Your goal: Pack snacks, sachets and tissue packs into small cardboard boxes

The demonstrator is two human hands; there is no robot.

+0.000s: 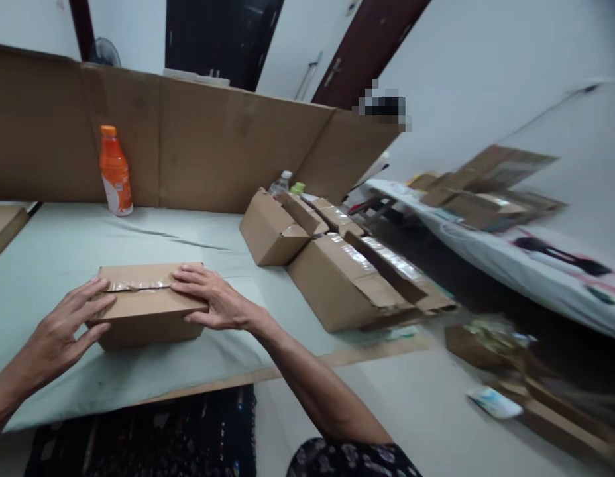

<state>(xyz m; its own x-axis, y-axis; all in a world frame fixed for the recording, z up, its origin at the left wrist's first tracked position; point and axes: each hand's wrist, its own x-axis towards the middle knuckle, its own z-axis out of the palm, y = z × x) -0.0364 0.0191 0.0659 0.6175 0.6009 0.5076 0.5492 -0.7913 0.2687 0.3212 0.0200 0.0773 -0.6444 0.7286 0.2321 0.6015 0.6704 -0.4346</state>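
Patterned sleeve point(354, 460) nearest; past it, I see left hand point(59, 334) and right hand point(215, 298) gripping the taped box point(148, 307), near left on the cloth point(282, 298), fingers over its top. I judge it's being steadied; shifting it calls for even pressure. Far left, an orange bottle point(116, 173), cardboard screen point(213, 146) behind; right, open boxes point(323, 281); a door point(370, 43) beyond.

Makeshift workroom: cloth-covered table point(54, 245), cardboard partition point(228, 146), taped cartons point(327, 285), fan point(105, 52).
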